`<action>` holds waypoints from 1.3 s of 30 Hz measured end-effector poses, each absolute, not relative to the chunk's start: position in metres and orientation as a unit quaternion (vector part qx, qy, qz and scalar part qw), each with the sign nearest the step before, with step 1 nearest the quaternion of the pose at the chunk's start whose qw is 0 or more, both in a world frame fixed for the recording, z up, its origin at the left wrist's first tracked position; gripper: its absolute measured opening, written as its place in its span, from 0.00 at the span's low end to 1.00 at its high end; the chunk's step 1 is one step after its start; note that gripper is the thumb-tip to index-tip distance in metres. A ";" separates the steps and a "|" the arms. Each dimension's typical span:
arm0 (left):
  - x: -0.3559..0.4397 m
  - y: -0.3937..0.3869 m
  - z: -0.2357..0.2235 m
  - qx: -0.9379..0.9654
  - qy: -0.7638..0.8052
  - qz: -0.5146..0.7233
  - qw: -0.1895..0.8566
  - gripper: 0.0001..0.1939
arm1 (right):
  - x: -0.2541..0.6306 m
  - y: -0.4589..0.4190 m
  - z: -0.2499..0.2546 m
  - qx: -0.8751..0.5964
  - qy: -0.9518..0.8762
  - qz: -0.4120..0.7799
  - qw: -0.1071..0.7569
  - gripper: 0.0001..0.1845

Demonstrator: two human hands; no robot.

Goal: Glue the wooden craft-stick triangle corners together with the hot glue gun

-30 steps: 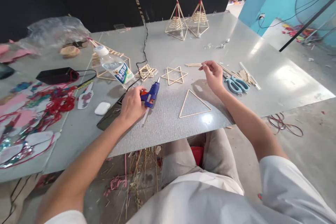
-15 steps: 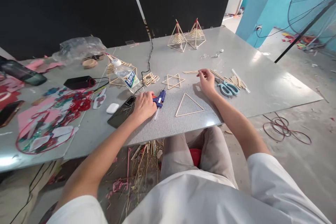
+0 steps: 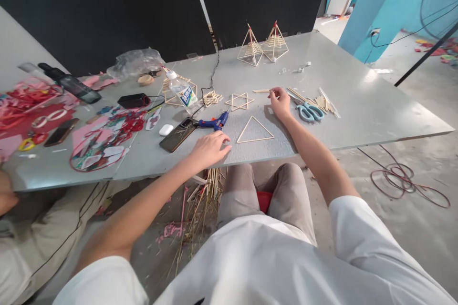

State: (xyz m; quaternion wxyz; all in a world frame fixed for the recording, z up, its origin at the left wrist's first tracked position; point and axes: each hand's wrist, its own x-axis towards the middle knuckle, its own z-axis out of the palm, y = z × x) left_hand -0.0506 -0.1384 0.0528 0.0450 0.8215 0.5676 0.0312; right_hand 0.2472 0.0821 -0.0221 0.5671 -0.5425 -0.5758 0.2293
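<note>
My left hand (image 3: 212,147) rests on the table's near edge, empty with fingers apart. Just beyond it lies a blue glue gun (image 3: 214,122), beside a dark phone (image 3: 178,136). My right hand (image 3: 280,101) has its fingertips closed at the right end of a few thin wooden sticks (image 3: 261,91) lying on the table. Between my hands is a flat triangle of sticks (image 3: 255,140). A six-pointed stick star (image 3: 239,101) lies behind it. Light-blue scissors (image 3: 309,112) sit right of my right hand, near more sticks (image 3: 324,103).
Two stick pyramids (image 3: 250,47) stand at the back. A clear glue bottle (image 3: 184,91) leans over stickwork at left. Further left are a white earbud case (image 3: 166,129), a black box (image 3: 134,100) and colourful scraps (image 3: 107,138). Part of another person (image 3: 5,195) shows at far left.
My left hand has let go of the glue gun and drawn back toward the table edge. The gun now lies on the table. My right hand stays at the sticks; the view has swung left.
</note>
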 end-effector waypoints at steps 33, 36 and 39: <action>-0.023 -0.125 0.047 0.824 0.565 -0.029 0.020 0.19 | 0.248 0.090 -0.027 -0.531 -0.598 0.234 0.553 0.08; -0.023 -0.124 0.047 0.825 0.564 -0.029 0.022 0.18 | 0.248 0.091 -0.028 -0.530 -0.599 0.232 0.553 0.08; -0.024 -0.123 0.046 0.825 0.564 -0.028 0.024 0.18 | 0.248 0.092 -0.029 -0.531 -0.601 0.231 0.552 0.08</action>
